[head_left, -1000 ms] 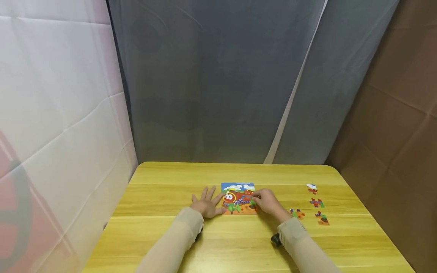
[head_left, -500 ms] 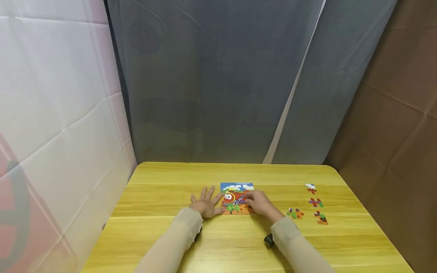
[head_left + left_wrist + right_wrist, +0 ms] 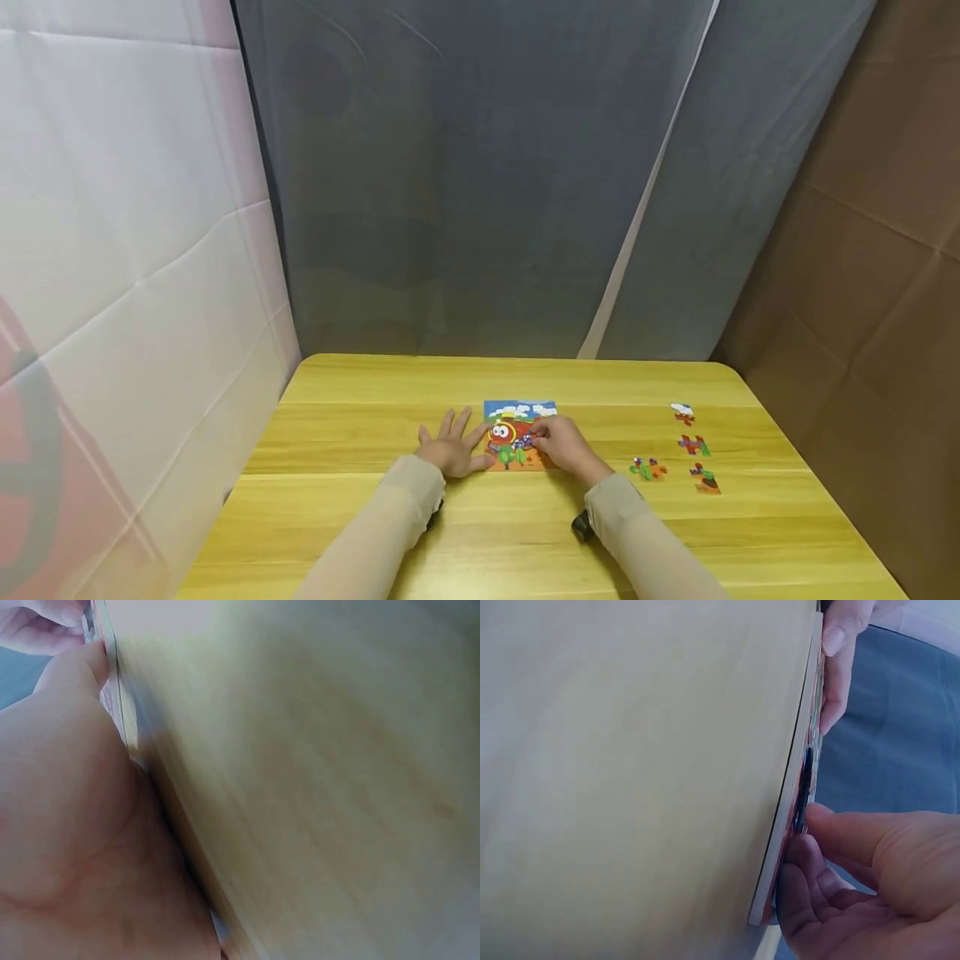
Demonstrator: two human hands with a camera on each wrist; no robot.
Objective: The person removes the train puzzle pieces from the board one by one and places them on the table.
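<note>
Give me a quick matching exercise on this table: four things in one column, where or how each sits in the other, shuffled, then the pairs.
Things
1. left hand
2. right hand
3. puzzle board
4. loose pieces

Places or states
A. scattered on the table's right side, away from both hands
B. flat on the table, fingers spread, at the board's left edge
C. lying mid-table between the two hands
D. fingers curled, working at the board's picture from the right

Pairs: 1-B, 2-D, 3-C, 4-A
</note>
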